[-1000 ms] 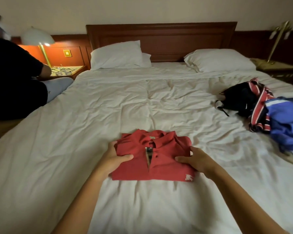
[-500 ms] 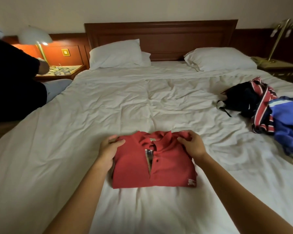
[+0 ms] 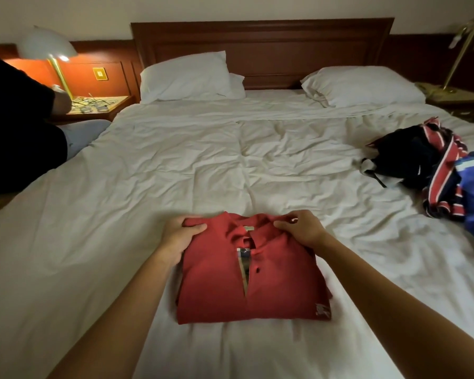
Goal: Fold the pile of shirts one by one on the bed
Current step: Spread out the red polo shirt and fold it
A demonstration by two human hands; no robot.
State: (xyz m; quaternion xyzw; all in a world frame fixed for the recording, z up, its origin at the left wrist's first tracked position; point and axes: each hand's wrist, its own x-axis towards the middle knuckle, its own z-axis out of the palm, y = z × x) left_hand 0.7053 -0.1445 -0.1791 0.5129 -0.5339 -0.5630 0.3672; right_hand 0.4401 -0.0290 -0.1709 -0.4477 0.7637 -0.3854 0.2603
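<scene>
A red polo shirt (image 3: 271, 283) lies folded into a rectangle on the white bed (image 3: 175, 173), collar facing the headboard. My left hand (image 3: 179, 236) grips its upper left corner, thumb on top and fingers curled over the far edge. My right hand (image 3: 303, 228) grips the upper right corner by the collar in the same way. At the right side of the bed lies a loose pile of shirts (image 3: 443, 170): a black one, a red striped one and a blue one.
Two white pillows (image 3: 186, 77) lean against the wooden headboard (image 3: 263, 47). A person in dark clothes (image 3: 17, 124) sits at the bed's left edge beside a nightstand with a lit lamp (image 3: 49, 50). Another nightstand with a brass lamp (image 3: 460, 50) stands at the right.
Both hands slid from the sides of the red shirt up to its top corners by the collar and now grip them. The shirt looks squarer.
</scene>
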